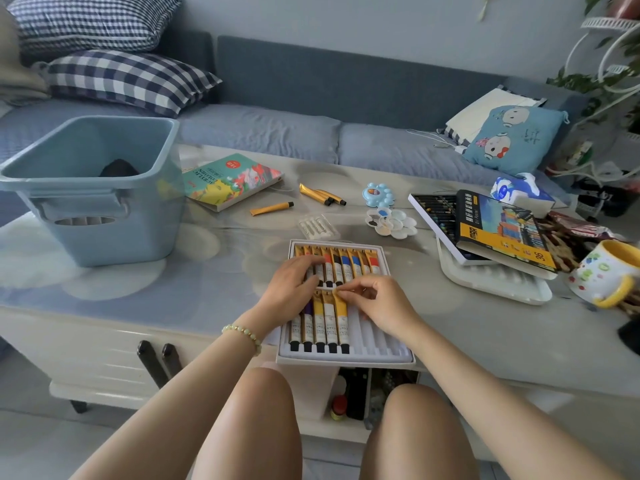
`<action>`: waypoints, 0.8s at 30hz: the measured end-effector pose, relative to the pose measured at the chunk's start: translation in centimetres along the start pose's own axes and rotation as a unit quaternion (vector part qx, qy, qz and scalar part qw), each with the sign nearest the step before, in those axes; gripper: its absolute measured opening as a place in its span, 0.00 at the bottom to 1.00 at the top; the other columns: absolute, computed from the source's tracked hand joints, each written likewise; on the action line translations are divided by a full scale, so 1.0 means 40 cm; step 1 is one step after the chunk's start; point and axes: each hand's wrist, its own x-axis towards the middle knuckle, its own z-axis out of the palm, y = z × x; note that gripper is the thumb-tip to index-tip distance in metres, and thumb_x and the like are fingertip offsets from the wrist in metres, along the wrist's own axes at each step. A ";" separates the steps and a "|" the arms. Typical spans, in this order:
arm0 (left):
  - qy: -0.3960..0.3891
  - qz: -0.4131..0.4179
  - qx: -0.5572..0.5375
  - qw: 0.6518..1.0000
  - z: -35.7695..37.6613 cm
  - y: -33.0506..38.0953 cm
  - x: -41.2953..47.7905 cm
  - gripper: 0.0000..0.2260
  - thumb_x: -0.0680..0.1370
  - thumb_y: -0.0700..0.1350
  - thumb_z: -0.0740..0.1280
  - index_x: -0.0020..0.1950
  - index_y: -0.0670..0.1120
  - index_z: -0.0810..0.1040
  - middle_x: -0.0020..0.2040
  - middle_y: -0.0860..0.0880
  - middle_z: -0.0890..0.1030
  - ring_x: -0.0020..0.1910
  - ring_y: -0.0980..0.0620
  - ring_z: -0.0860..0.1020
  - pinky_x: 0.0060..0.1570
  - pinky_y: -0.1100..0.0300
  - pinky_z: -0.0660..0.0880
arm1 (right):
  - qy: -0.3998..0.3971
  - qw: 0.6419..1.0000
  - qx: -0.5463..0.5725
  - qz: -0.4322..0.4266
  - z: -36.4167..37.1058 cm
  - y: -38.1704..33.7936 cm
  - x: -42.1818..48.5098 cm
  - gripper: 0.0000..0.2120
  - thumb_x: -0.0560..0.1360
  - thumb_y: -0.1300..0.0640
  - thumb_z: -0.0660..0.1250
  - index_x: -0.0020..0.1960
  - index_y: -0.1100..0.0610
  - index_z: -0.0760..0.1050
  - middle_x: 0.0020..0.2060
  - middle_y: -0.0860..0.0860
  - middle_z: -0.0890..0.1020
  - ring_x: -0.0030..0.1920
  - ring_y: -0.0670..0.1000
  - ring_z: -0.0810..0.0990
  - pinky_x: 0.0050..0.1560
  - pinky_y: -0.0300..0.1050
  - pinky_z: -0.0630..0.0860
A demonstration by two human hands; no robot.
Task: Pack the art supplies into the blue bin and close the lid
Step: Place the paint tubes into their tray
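While left hand (pixel 294 289) rests loose-fingered on paint box (pixel 381 342) tubes, right hand (pixel 377 303) pinches yellow tube (pixel 342 315); far-left green cover (pixel 232 180) reads "ACRYLIC COLORS", right pastel box (pixel 502 233) "36".

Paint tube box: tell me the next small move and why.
Probably press the yellow tube flat into its groove: the right hand pinches its top end, while the left hand rests on the upper row. The empty grooves beside it await the loose tubes on the table.
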 end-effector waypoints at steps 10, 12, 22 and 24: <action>-0.007 -0.022 -0.085 0.996 -0.022 -0.008 0.025 0.14 0.82 0.46 0.57 0.67 0.51 0.71 0.62 0.51 0.76 0.58 0.54 0.74 0.58 0.55 0.73 | 0.003 0.998 0.051 0.028 -0.028 -0.015 0.030 0.05 0.72 0.60 0.72 0.48 0.55 0.79 0.37 0.54 0.79 0.30 0.46 0.76 0.30 0.38 0.75; 0.024 -0.047 -0.113 0.992 -0.052 -0.012 0.061 0.14 0.82 0.46 0.57 0.67 0.50 0.71 0.62 0.51 0.76 0.55 0.56 0.75 0.51 0.62 0.74 | 0.028 0.995 0.081 0.041 -0.058 -0.025 0.069 0.03 0.73 0.61 0.70 0.47 0.56 0.80 0.38 0.53 0.80 0.31 0.45 0.76 0.29 0.37 0.74; 0.041 -0.124 0.144 0.981 -0.162 -0.148 0.355 0.21 0.81 0.46 0.61 0.74 0.46 0.65 0.72 0.45 0.67 0.70 0.46 0.67 0.67 0.52 0.65 | 0.082 0.996 0.008 0.045 -0.130 -0.011 0.432 0.10 0.76 0.55 0.67 0.57 0.54 0.76 0.52 0.47 0.78 0.54 0.48 0.77 0.53 0.44 0.75; 0.032 -0.132 0.174 0.975 -0.162 -0.175 0.399 0.22 0.80 0.48 0.63 0.73 0.46 0.66 0.71 0.44 0.68 0.69 0.45 0.67 0.67 0.52 0.65 | 0.091 0.994 -0.017 0.053 -0.120 0.008 0.510 0.14 0.76 0.54 0.68 0.60 0.55 0.74 0.56 0.51 0.77 0.55 0.49 0.75 0.53 0.43 0.73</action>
